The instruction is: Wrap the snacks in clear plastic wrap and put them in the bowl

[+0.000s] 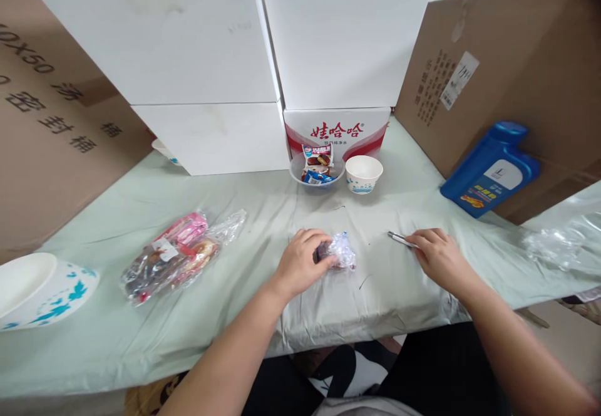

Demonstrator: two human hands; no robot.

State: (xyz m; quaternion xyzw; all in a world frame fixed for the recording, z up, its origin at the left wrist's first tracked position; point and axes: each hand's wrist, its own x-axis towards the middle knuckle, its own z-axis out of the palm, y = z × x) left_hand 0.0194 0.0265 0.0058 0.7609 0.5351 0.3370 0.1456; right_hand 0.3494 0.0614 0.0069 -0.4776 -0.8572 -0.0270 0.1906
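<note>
My left hand (pixel 300 262) is curled around a small snack in a crinkled clear wrapper (pixel 339 253) that lies on the pale green tablecloth (pixel 263 215). My right hand (pixel 436 254) rests on the cloth further right, its fingers closed over the end of a thin metal tool (pixel 399 238) that points left. A gap of bare cloth separates the two hands.
A clear bag of wrapped snacks (pixel 176 256) lies to the left. Behind stand a bowl holding snack packets (pixel 317 168) and an empty paper bowl (pixel 363 173). A blue jug (pixel 493 168) lies at right, a patterned bowl (pixel 40 291) at far left. White and brown cartons wall the table.
</note>
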